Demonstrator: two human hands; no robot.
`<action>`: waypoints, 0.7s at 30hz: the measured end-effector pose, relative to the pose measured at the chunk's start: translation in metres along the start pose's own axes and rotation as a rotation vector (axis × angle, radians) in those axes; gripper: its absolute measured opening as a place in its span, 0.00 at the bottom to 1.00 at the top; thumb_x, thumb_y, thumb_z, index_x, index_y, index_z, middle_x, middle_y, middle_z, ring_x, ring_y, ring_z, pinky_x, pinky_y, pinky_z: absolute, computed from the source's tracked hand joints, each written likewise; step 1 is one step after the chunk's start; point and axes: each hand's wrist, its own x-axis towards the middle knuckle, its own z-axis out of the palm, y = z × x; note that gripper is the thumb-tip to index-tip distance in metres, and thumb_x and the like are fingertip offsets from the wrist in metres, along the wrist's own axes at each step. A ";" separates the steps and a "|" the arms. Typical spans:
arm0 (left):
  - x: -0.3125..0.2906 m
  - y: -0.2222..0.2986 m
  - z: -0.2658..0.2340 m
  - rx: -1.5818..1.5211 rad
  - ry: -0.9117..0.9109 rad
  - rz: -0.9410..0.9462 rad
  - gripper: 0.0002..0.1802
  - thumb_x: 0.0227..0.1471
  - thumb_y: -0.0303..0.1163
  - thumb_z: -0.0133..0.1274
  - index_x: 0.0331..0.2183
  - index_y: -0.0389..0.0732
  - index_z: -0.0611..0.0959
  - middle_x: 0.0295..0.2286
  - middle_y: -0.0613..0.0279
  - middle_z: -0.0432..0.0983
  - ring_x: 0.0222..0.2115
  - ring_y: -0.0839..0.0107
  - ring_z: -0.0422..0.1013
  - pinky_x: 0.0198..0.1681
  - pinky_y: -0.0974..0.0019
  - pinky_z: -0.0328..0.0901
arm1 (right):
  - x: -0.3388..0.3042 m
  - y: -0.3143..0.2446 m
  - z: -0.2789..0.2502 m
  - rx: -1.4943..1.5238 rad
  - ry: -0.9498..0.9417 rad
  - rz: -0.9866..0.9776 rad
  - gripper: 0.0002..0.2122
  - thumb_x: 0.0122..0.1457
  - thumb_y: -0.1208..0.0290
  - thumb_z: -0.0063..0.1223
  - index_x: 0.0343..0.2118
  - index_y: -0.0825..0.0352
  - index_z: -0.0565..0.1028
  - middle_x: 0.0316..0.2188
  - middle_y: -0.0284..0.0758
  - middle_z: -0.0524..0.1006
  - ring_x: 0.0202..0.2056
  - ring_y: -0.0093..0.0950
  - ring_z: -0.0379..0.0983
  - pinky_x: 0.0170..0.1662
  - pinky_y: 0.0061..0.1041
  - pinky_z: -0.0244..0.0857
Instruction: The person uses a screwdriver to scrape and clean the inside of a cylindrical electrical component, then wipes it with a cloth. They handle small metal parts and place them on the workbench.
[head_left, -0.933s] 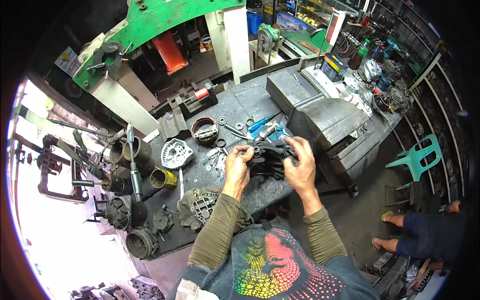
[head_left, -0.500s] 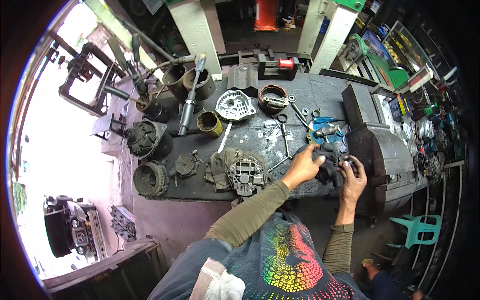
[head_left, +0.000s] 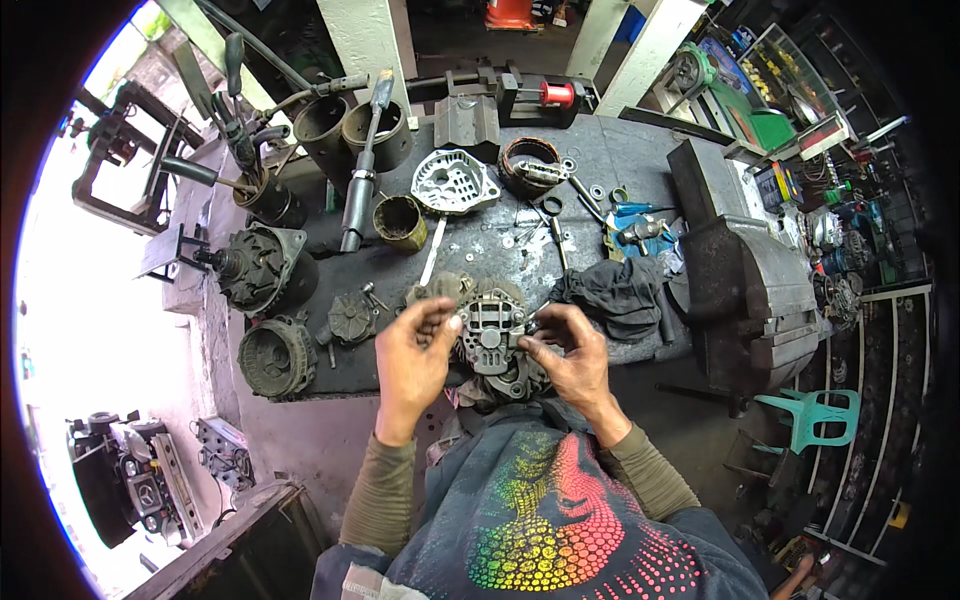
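Observation:
A grey alternator end housing (head_left: 491, 338) lies on a dirty rag (head_left: 440, 291) at the bench's front edge, its slotted, ribbed face up. My left hand (head_left: 412, 362) is at its left side, fingers curled in toward the thumb; anything between them is hidden. On the opposite side my right hand (head_left: 574, 362) pinches thumb and forefinger beside the housing's right edge. Something small and dark shows at those fingertips, too small to name. A crumpled black cloth (head_left: 612, 298) rests to the right of the housing.
On the bench stand a bare cast housing (head_left: 452, 184), a copper-wound stator (head_left: 533, 165), a yellowish can (head_left: 399, 222) and a T-handle wrench (head_left: 558, 236). Alternator bodies (head_left: 258, 266) line the left; a large dark metal block (head_left: 750, 290) bounds the right.
Both hands have moved left, away from the black cloth, to either side of the alternator housing. The cloth now lies uncovered. My view has shifted slightly.

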 end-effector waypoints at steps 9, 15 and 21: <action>-0.020 -0.021 0.002 0.107 -0.046 0.186 0.12 0.55 0.22 0.67 0.43 0.36 0.89 0.36 0.57 0.86 0.30 0.71 0.79 0.37 0.67 0.74 | -0.006 0.005 0.024 0.057 0.130 0.155 0.18 0.57 0.81 0.73 0.49 0.72 0.78 0.41 0.31 0.79 0.38 0.19 0.79 0.44 0.22 0.76; -0.005 -0.020 0.004 0.179 -0.208 0.275 0.13 0.52 0.23 0.67 0.42 0.38 0.88 0.38 0.55 0.85 0.36 0.60 0.79 0.42 0.61 0.74 | -0.002 -0.001 0.036 -0.245 0.242 -0.001 0.15 0.56 0.74 0.77 0.42 0.72 0.80 0.30 0.30 0.81 0.30 0.17 0.77 0.35 0.21 0.72; 0.009 -0.024 0.019 0.254 -0.252 0.500 0.19 0.47 0.21 0.69 0.44 0.38 0.87 0.42 0.55 0.84 0.42 0.56 0.79 0.48 0.57 0.74 | 0.005 -0.002 0.047 -0.356 0.316 -0.051 0.14 0.56 0.71 0.76 0.38 0.70 0.79 0.25 0.36 0.79 0.24 0.25 0.75 0.29 0.27 0.71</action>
